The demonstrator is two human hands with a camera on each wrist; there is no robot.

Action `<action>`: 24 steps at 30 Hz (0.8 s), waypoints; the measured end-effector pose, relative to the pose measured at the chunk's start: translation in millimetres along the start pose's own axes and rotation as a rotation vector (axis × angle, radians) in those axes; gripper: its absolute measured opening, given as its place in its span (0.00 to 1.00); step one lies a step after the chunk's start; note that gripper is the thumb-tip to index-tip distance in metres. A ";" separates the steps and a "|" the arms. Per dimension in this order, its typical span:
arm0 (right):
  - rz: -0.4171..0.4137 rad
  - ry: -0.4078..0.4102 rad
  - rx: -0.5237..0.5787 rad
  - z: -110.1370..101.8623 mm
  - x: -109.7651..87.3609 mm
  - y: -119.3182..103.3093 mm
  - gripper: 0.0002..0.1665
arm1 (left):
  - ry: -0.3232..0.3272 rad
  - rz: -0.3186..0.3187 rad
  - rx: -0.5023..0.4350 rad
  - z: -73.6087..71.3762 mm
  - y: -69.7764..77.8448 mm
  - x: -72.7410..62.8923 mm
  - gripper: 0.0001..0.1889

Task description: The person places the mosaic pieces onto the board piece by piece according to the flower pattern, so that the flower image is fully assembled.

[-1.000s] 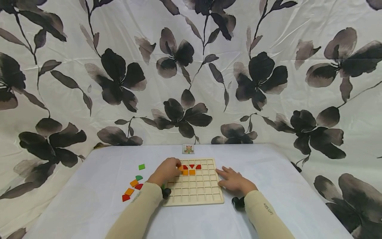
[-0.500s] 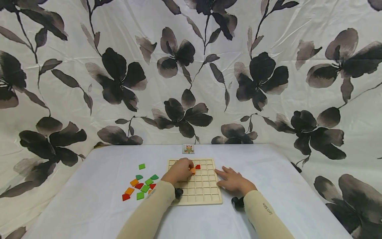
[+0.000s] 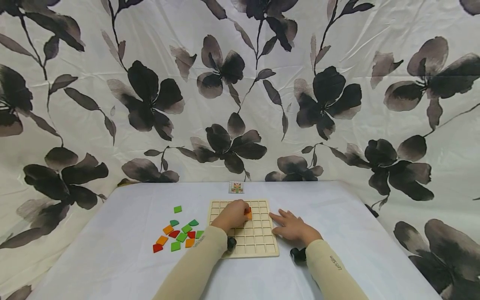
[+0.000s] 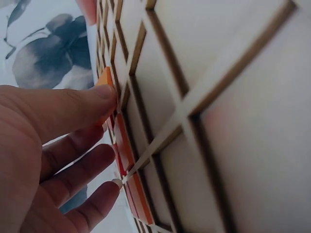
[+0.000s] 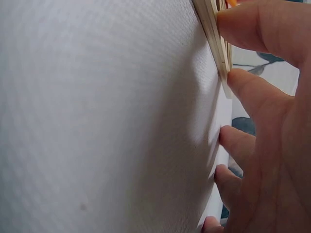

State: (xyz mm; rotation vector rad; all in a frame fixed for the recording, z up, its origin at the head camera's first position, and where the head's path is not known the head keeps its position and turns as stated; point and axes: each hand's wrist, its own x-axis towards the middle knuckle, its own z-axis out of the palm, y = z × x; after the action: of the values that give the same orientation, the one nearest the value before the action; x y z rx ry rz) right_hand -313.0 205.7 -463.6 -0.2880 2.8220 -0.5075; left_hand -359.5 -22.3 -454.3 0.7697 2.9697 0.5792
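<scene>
My left hand [image 3: 232,214] reaches over a pale wooden grid board [image 3: 251,242] and pinches an orange square tile [image 4: 106,76] under the thumb, tilted against the grid. In the left wrist view, two more orange tiles [image 4: 125,146] lie in cells beside it, with red pieces [image 4: 118,160] along their far side, partly hidden by the fingers. My right hand [image 3: 294,228] lies at the board's right edge, fingers spread. Its thumb and index finger touch the board's side [image 5: 214,39] in the right wrist view; the other fingertips rest on the white cloth.
Left of the board lie several loose tiles: green squares [image 3: 175,246], orange squares [image 3: 162,240], red pieces [image 3: 158,248] and green rounded pieces [image 3: 174,223]. A small pattern card [image 3: 236,187] sits behind the board. A floral cloth [image 3: 232,146] hangs at the table's back.
My left hand has moved right across the board with the orange tile, uncovering loose tiles on the left. The board has shifted slightly; my right hand stays at its edge.
</scene>
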 end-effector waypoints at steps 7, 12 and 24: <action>-0.006 0.008 0.000 0.5 0.9 0.8 0.36 | -0.003 -0.023 0.015 2.3 1.5 0.9 0.09; -0.002 0.006 0.001 2.6 2.8 3.7 0.36 | -0.012 -0.016 0.034 1.1 6.5 -1.3 0.05; 0.007 0.001 -0.010 4.4 7.8 5.0 0.36 | 0.041 -0.012 0.061 -8.6 -6.6 -19.1 0.10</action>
State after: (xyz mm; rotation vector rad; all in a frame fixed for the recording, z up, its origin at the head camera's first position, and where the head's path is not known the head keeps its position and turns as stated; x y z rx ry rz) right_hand -319.8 207.1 -471.1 -0.2803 2.8266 -0.4932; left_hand -346.7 -39.6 -450.1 0.7533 3.0399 0.5123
